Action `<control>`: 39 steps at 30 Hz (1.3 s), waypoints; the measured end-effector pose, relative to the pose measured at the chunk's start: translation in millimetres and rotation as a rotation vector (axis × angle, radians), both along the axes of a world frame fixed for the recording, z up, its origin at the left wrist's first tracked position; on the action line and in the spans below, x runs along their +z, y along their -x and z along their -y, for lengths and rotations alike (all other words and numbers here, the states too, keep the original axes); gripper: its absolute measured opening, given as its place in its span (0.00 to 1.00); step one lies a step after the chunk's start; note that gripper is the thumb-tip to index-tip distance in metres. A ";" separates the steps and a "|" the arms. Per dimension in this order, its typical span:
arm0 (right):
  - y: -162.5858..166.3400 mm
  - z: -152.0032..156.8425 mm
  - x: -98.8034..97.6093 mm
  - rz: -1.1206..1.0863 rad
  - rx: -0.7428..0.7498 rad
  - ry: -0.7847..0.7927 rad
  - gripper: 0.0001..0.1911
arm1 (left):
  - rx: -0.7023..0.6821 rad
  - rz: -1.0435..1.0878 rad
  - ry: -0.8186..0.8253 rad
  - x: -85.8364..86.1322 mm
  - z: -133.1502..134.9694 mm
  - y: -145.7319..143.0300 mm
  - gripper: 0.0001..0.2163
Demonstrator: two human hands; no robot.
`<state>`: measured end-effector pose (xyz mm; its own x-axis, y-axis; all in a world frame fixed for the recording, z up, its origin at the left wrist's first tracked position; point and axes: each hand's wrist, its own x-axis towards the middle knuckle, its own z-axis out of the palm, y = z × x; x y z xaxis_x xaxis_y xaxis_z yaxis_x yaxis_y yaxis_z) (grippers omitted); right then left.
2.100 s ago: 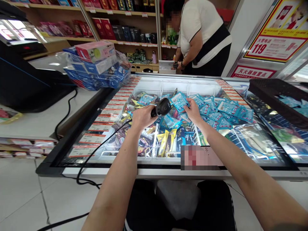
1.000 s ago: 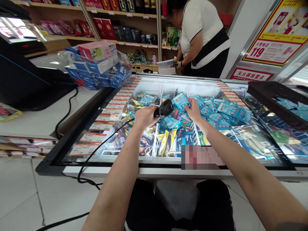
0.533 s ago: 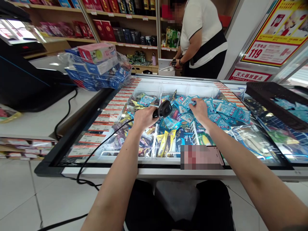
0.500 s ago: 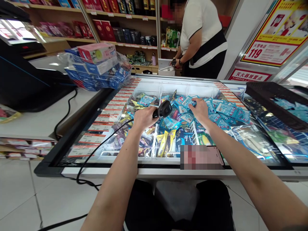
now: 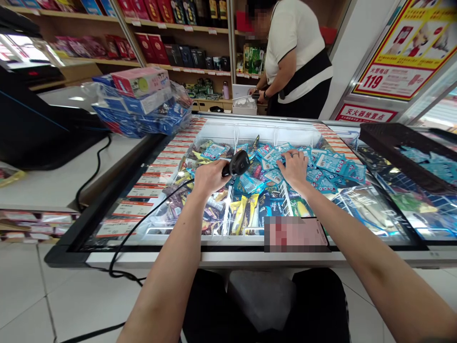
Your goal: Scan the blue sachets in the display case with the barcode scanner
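Observation:
My left hand [image 5: 210, 178] is closed around the handle of a black barcode scanner [image 5: 240, 163], its head tilted to the right above the glass freezer top [image 5: 214, 243]. A black cable [image 5: 157, 208] trails from the scanner toward the front left edge. My right hand [image 5: 294, 168] rests with fingers apart on small blue packets [image 5: 330, 163], which are strewn over the glass. More blue packets lie between my two hands. A phone [image 5: 316, 233] with a blurred screen sits near the front edge, beside my right forearm.
Wrapped ice creams [image 5: 244, 212] fill baskets under the glass. At the left stands a plastic-wrapped stack of boxes [image 5: 143, 107]. A dark tray [image 5: 403, 150] holding blue packets is at the right. Beyond the freezer, a person [image 5: 298, 57] handles a white box [image 5: 244, 105].
My right hand's fingers have spread and lowered onto the blue packets. The left hand still holds the scanner. The whole view has shifted slightly.

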<state>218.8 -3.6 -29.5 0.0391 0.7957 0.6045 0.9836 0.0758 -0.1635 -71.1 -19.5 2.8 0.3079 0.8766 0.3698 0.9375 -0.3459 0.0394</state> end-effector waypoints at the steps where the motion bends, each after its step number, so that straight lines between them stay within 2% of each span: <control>1: 0.1 0.3 -0.2 0.006 0.000 -0.001 0.17 | 0.002 0.010 -0.002 0.0 -0.5 0.4 0.17; 10: 4.4 5.4 1.9 -0.017 0.039 0.018 0.21 | 0.041 0.043 -0.021 -2.2 -2.9 1.3 0.17; 20: 30.5 17.8 6.9 0.100 0.310 0.095 0.15 | 0.111 0.052 -0.047 -2.3 -4.5 3.9 0.18; 26: 50.0 17.0 -2.1 0.155 0.440 0.183 0.14 | 0.151 0.064 -0.053 -8.2 -9.6 8.8 0.17; 30: 55.2 15.0 -7.1 0.138 0.438 0.236 0.13 | 0.193 0.089 -0.052 -10.1 -10.4 13.9 0.16; 35: 56.5 13.9 -4.4 0.116 0.405 0.269 0.13 | 0.267 0.100 -0.065 -8.3 -10.5 22.5 0.16; 39: 59.7 11.7 -2.5 0.110 0.391 0.283 0.13 | 0.252 0.065 -0.079 -8.2 -9.6 42.1 0.17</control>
